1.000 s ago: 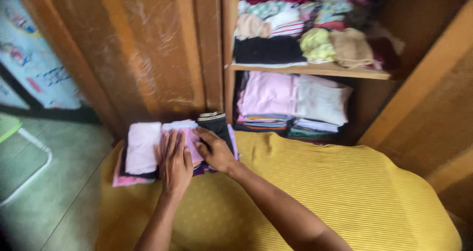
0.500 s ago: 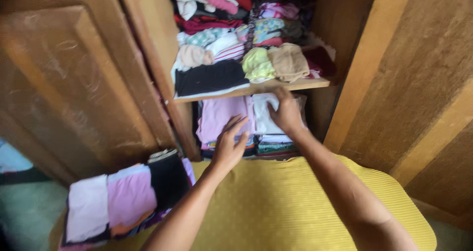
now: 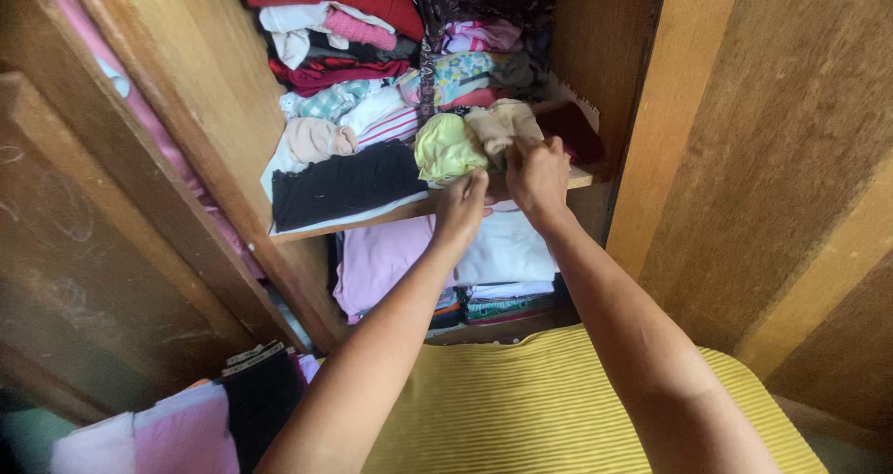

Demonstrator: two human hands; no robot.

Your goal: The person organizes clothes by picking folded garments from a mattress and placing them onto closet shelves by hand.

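Both my arms reach into an open wooden wardrobe. My right hand [image 3: 538,169] grips a beige folded garment [image 3: 498,120] on the middle shelf [image 3: 372,215]. My left hand [image 3: 462,204] touches the underside of a yellow-green garment [image 3: 448,146] beside it, fingers curled at the shelf edge. A black folded cloth [image 3: 339,184] lies to the left on the same shelf. Below the shelf sit pink [image 3: 377,255] and white [image 3: 507,249] folded piles.
A yellow striped cushion [image 3: 549,409] lies under my arms. A stack of folded pink, white and black clothes [image 3: 186,423] rests at the lower left. The wardrobe door [image 3: 84,232] stands open on the left, wooden panels [image 3: 772,158] on the right. Higher shelves hold several crumpled garments.
My hands left the folded stack at the lower left, went to the lower wardrobe pile, then rose to the middle shelf. The camera tilted up towards the wardrobe.
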